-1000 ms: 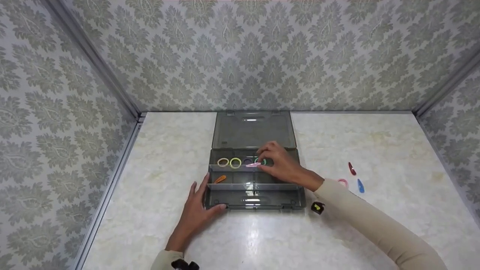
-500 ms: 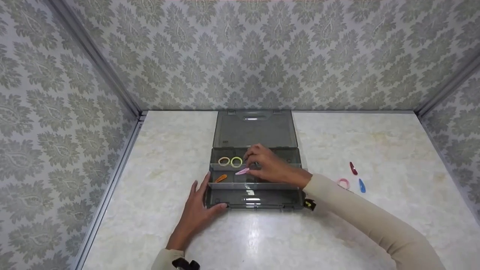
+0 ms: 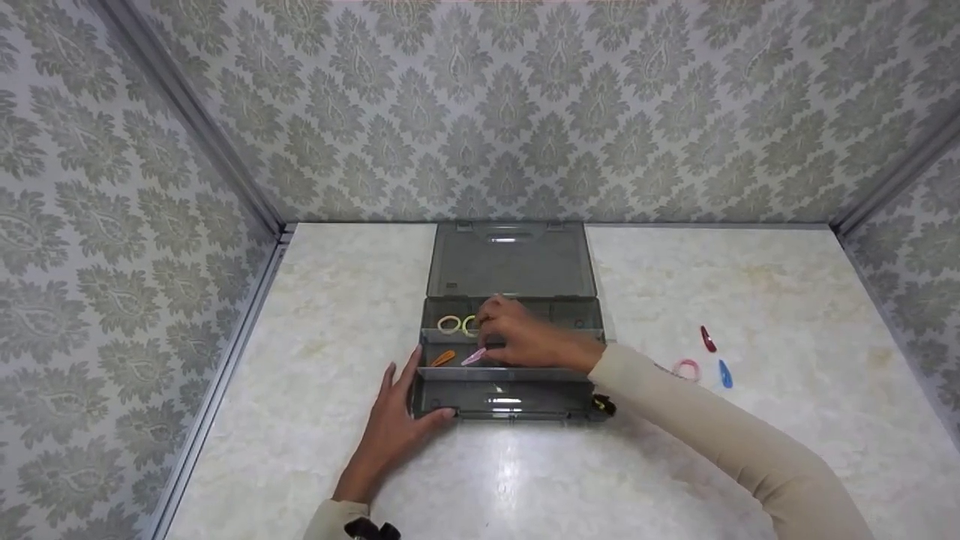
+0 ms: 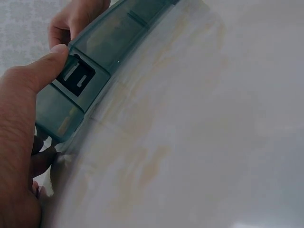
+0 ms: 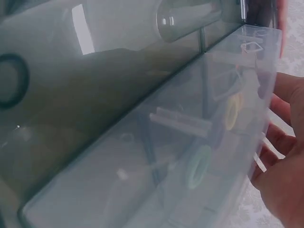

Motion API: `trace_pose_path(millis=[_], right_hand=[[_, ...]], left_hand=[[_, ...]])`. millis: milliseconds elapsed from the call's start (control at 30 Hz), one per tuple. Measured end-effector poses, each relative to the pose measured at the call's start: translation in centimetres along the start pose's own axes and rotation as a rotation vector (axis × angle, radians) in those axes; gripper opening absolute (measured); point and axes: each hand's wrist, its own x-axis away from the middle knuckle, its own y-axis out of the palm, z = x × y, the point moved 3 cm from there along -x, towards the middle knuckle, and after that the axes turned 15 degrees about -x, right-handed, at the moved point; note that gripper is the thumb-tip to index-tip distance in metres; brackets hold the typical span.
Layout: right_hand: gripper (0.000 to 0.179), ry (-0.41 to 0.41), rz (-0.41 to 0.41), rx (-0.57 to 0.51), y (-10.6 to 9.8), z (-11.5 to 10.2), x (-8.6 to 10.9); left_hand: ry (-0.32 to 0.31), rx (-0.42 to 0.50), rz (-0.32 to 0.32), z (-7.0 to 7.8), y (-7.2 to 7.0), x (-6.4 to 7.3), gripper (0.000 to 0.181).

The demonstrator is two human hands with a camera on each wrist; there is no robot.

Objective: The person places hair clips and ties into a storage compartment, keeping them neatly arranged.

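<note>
The right hand (image 3: 517,334) reaches over a shallow box of smoky grey see-through plastic (image 3: 551,394) and pinches one end of a small pink hair clip (image 3: 472,358) between its fingers, nearly closed. The clip is low in the box's middle compartment, tilted, just right of an orange drop-shaped hair clip (image 3: 443,358). Clear plastic dividers bound this compartment, a front divider (image 3: 517,373) and a rear one.

The left hand (image 3: 394,416) has its fingers extended and spread, touching the box's left side, with the thumb on its front wall near the left corner.

The box stands on a pale marbled worktop (image 3: 637,487), around midway between the side edges, its flat lid (image 3: 514,259) opened back to the worktop's rear edge. In the rear compartment are a beige ring-shaped band (image 3: 440,325) and a yellow one (image 3: 465,325), partly covered by the right hand; the right wrist view also shows a green ring (image 5: 191,173) through clear plastic.

Towards the worktop's right edge, well apart from the box, lie a dark red hair clip (image 3: 708,339), a blue hair clip (image 3: 724,373) and a pink ring-shaped band (image 3: 697,370) beside the beige sleeve (image 3: 697,412).
</note>
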Motion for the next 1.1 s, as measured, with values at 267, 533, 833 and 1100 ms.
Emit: trace_pose_path(millis=[267,533,833,1100], right_hand=[[0.010,0.061,-0.048,0.038,1.0,0.6,-0.4],[0.010,0.068,-0.073,0.070,1.1,0.8,-0.8],[0.019,0.042,-0.062,0.012,-0.6,0.8,0.2],[0.016,0.054,0.030,-0.099,-3.7,1.6,3.2]], left_hand=[[0.021,-0.018,0.011,0.4,-0.2,0.0,0.115],[0.019,-0.021,0.012,0.3,0.0,0.0,0.115],[0.013,-0.001,0.010,0.0,0.2,-0.1,0.116],[0.019,-0.024,0.016,-0.1,0.1,-0.3,0.115]])
